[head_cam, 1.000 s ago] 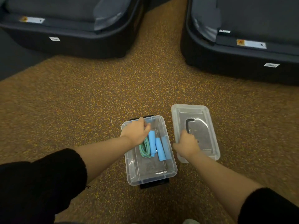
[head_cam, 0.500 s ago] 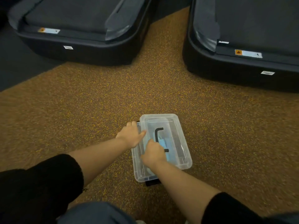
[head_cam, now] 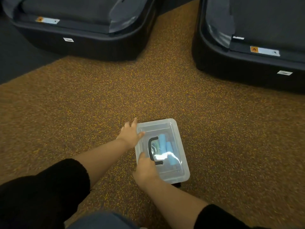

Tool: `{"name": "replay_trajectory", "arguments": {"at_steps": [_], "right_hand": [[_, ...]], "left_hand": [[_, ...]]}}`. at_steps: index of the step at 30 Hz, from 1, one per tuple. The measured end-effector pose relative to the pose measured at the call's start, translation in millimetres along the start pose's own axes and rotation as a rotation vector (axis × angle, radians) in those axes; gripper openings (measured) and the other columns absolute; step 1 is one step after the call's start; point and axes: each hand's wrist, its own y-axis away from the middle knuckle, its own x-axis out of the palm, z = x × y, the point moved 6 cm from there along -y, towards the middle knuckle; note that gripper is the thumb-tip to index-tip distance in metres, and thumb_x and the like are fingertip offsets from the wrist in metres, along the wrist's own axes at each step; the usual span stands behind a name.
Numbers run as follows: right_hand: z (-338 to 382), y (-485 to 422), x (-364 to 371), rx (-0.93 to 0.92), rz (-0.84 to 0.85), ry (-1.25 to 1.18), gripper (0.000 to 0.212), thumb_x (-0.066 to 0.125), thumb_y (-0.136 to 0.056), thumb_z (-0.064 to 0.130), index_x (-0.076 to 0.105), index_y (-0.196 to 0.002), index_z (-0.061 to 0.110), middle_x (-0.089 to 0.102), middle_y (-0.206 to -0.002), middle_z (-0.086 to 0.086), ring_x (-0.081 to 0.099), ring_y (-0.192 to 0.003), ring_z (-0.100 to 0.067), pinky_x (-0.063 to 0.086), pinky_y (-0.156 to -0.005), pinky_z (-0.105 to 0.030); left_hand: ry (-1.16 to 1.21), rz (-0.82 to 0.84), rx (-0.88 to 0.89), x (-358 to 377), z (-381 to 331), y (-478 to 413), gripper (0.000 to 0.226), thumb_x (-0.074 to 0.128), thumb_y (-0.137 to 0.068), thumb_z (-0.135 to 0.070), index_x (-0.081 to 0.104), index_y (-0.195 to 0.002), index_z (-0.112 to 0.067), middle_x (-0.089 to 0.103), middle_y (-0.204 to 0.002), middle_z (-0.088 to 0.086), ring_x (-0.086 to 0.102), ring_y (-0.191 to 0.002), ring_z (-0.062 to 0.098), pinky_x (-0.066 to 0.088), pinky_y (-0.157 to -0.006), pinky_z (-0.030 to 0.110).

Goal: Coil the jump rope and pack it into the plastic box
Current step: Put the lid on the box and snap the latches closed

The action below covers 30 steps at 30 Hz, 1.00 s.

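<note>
Clear plastic box [head_cam: 179, 172], rectangular with rounded corners, set on speckled brown-and-yellow carpet-like floor [head_cam: 82, 113], coarse and grainy in look. Translucent lid [head_cam: 165, 128] lying on top of the box, smooth, with a bright glare streak across it. Black C-shaped carry handle [head_cam: 151, 150] lying flat in the lid's recess. Black latch tab [head_cam: 176, 185] poking out under the near edge. Inside, seen through the lid: jump rope with 2 light-blue cylindrical grips [head_cam: 165, 147] lying side by side, foam-like and matte, and beside them a greenish coil of cord [head_cam: 155, 146], blurred by the plastic.

Beyond, 2 dark machine bases [head_cam: 79, 42] with rounded moulded corners and glossy grey trim, well apart from the box. White stickers on each, plus an orange warning-triangle label [head_cam: 254, 50] on the right one; no writing sharp enough to read.

Left hand [head_cam: 130, 135] reaching from the lower left, palm down at the lid's far-left corner, fingers spread apart, thumb resting on the lid's top, other fingertips along the edge. Right hand [head_cam: 146, 169] at the near-left part of the lid, back of the hand up, fingers curled down onto the plastic near the handle's lower end; cannot tell whether gripping the rim or only pressing. Both forearms bare, black sleeves [head_cam: 49, 187] pushed up toward the elbows.
</note>
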Motion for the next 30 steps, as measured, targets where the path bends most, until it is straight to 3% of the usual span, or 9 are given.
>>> {"name": "replay_trajectory", "arguments": {"at_steps": [6, 10, 13, 15, 17, 19, 23, 26, 30], "right_hand": [[-15.8, 17.2, -8.9, -0.101, -0.055, -0.077, 0.030, 0.048, -0.093, 0.036, 0.041, -0.114, 0.016, 0.066, -0.104, -0.011, 0.065, -0.097, -0.029, 0.052, -0.081, -0.038], [-57.8, 40.6, -24.4, 0.001, -0.306, -0.253, 0.013, 0.047, -0.092, 0.041, 0.040, -0.091, 0.030, 0.055, -0.089, 0.006, 0.056, -0.079, -0.012, 0.042, -0.063, -0.022], [-105.1, 53.1, -41.4, 0.210, -0.669, -0.371, 0.031, 0.069, -0.079, 0.038, 0.053, -0.097, 0.019, 0.045, -0.098, 0.002, 0.054, -0.089, -0.020, 0.040, -0.069, -0.026], [-137.9, 54.1, -40.5, 0.420, -0.748, -0.456, 0.062, 0.080, -0.066, 0.039, 0.055, -0.111, 0.005, 0.048, -0.111, -0.013, 0.051, -0.104, -0.034, 0.042, -0.083, -0.036], [-161.2, 47.2, -29.9, 0.575, -0.609, -0.624, 0.089, 0.083, -0.061, 0.042, 0.044, -0.131, 0.004, 0.043, -0.129, -0.021, 0.044, -0.119, -0.037, 0.040, -0.097, -0.043], [-169.7, 37.5, -12.8, 0.598, -0.385, -0.921, 0.096, 0.083, -0.063, 0.040, 0.035, -0.139, 0.006, 0.045, -0.135, -0.019, 0.048, -0.121, -0.034, 0.041, -0.099, -0.040], [-156.4, 32.2, 15.5, 0.583, 0.014, -1.309, 0.097, 0.082, -0.048, 0.056, 0.051, -0.129, 0.014, 0.065, -0.120, -0.008, 0.060, -0.109, -0.026, 0.045, -0.096, -0.039], [-156.6, 29.3, 22.1, 0.576, 0.051, -1.342, 0.097, 0.080, -0.042, 0.059, 0.055, -0.124, 0.013, 0.067, -0.117, -0.010, 0.061, -0.109, -0.028, 0.044, -0.103, -0.045], [-156.7, 32.1, 19.2, 0.573, 0.085, -1.347, 0.077, 0.077, -0.048, 0.054, 0.061, -0.110, 0.011, 0.071, -0.107, -0.012, 0.067, -0.099, -0.027, 0.052, -0.092, -0.041]], "left_hand": [[0.039, 0.059, -0.005, -2.2, -13.0, -29.9, 0.060, 0.022, -0.100, -0.044, 0.021, -0.149, -0.010, 0.026, -0.152, 0.022, 0.021, -0.141, 0.039, 0.021, -0.113, 0.045], [0.036, 0.125, 0.013, 5.5, -23.2, -45.7, 0.063, 0.026, -0.097, -0.052, 0.041, -0.137, -0.005, 0.044, -0.139, 0.023, 0.041, -0.129, 0.038, 0.035, -0.104, 0.043], [0.067, 0.105, -0.003, 5.1, -23.0, -55.1, 0.076, 0.032, -0.090, -0.063, 0.042, -0.134, -0.002, 0.046, -0.138, 0.021, 0.047, -0.124, 0.036, 0.040, -0.102, 0.045], [0.091, 0.106, -0.011, 5.2, -20.6, -60.4, 0.082, 0.038, -0.086, -0.068, 0.043, -0.135, -0.002, 0.048, -0.138, 0.019, 0.049, -0.124, 0.035, 0.041, -0.101, 0.043], [0.124, 0.110, -0.010, 4.2, -18.4, -64.5, 0.083, 0.045, -0.082, -0.070, 0.049, -0.131, -0.003, 0.053, -0.133, 0.018, 0.053, -0.118, 0.033, 0.044, -0.096, 0.040], [0.163, 0.101, 0.003, 2.0, -17.3, -68.3, 0.079, 0.052, -0.077, -0.070, 0.058, -0.120, -0.004, 0.057, -0.124, 0.017, 0.056, -0.110, 0.031, 0.046, -0.089, 0.037], [0.124, 0.067, 0.064, -3.7, -20.7, -68.8, 0.063, 0.057, -0.079, -0.063, 0.063, -0.109, -0.007, 0.051, -0.117, 0.016, 0.052, -0.101, 0.027, 0.042, -0.079, 0.033], [0.076, 0.083, 0.108, -0.6, -29.8, -65.5, 0.059, 0.058, -0.081, -0.058, 0.059, -0.119, -0.012, 0.044, -0.118, 0.011, 0.051, -0.099, 0.026, 0.040, -0.083, 0.032], [0.071, 0.054, 0.160, 1.1, -42.3, -59.3, 0.051, 0.060, -0.086, -0.046, 0.055, -0.121, -0.009, 0.059, -0.117, 0.013, 0.057, -0.105, 0.029, 0.045, -0.086, 0.037]]}}
